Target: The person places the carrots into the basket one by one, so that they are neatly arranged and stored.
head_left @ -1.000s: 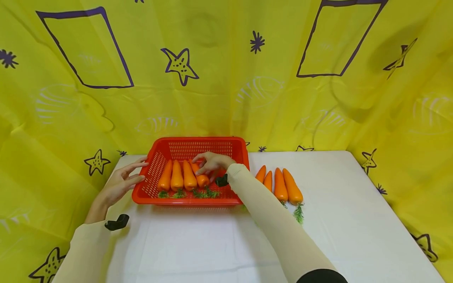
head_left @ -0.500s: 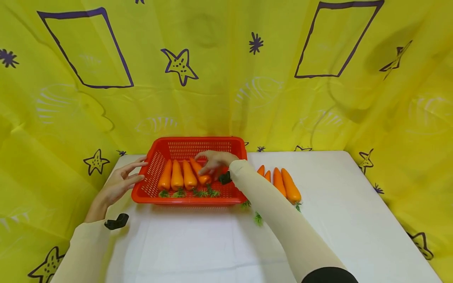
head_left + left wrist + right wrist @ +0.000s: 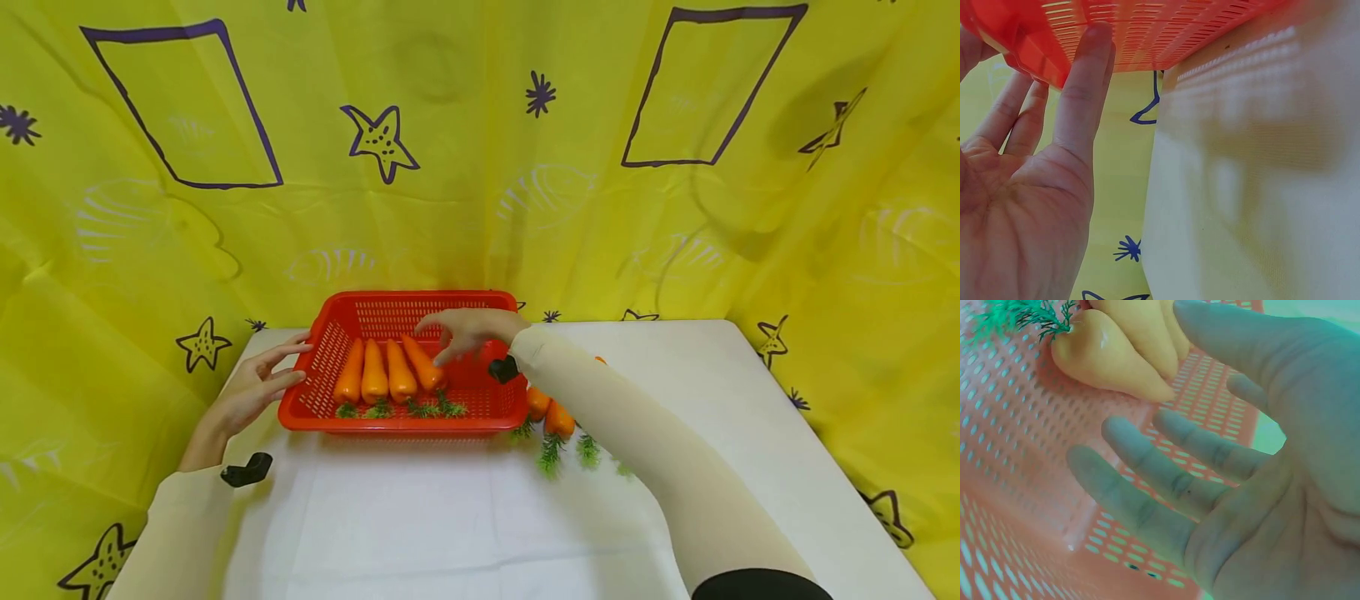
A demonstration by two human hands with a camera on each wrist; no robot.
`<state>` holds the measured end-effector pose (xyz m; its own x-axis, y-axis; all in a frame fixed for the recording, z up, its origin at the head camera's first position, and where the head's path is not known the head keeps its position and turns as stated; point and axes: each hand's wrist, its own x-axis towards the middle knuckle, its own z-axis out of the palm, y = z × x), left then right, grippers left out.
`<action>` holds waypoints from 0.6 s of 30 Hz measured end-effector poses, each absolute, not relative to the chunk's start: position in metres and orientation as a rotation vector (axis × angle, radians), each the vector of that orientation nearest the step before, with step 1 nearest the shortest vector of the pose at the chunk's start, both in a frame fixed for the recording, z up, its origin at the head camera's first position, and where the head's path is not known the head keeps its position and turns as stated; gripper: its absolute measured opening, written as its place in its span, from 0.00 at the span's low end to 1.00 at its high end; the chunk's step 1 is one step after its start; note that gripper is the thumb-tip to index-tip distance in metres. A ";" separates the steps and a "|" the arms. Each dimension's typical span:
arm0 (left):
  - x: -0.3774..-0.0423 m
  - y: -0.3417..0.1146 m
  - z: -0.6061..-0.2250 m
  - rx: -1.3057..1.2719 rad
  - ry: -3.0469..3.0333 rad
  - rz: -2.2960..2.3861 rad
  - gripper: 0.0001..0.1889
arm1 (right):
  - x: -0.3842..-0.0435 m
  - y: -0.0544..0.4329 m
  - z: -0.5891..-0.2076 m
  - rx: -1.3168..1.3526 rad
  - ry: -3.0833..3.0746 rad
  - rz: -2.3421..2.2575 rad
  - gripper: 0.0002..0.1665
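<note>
Several orange carrots with green tops lie side by side in a red perforated basket (image 3: pixel 397 426). The rightmost carrot (image 3: pixel 423 365) leans away from the others, tip to the upper left. My right hand (image 3: pixel 471 328) hovers over the basket's right half. In the right wrist view its fingers (image 3: pixel 1138 503) are spread and hold nothing, beside a carrot (image 3: pixel 1107 359). My left hand (image 3: pixel 247 390) is at the basket's left side, fingertips right at the rim. In the left wrist view, the thumb (image 3: pixel 1079 100) lies against the basket's outer wall, all fingers fairly straight.
More carrots (image 3: pixel 558 418) with green tops (image 3: pixel 551 454) lie on the white tabletop (image 3: pixel 420 517) right of the basket, partly hidden by my right sleeve (image 3: pixel 637 425). A yellow patterned curtain (image 3: pixel 465 242) stands behind the table and at both sides.
My right hand has let go of the rightmost carrot and moved up and to the right, its forearm swinging right over the table carrots. The left hand stays at the basket's side.
</note>
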<state>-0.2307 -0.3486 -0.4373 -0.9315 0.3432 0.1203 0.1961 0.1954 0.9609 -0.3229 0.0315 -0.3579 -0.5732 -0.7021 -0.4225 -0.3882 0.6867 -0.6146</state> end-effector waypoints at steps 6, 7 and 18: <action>-0.230 -0.348 -0.438 0.532 2.330 1.849 0.24 | -0.317 0.050 -0.341 -0.985 2.308 -0.561 0.44; -0.230 -0.348 -0.438 0.533 2.325 1.850 0.24 | -0.315 0.054 -0.338 -1.015 2.328 -0.548 0.44; -0.230 -0.349 -0.437 0.528 2.299 1.862 0.25 | -0.297 0.099 -0.315 -1.097 2.447 -0.615 0.41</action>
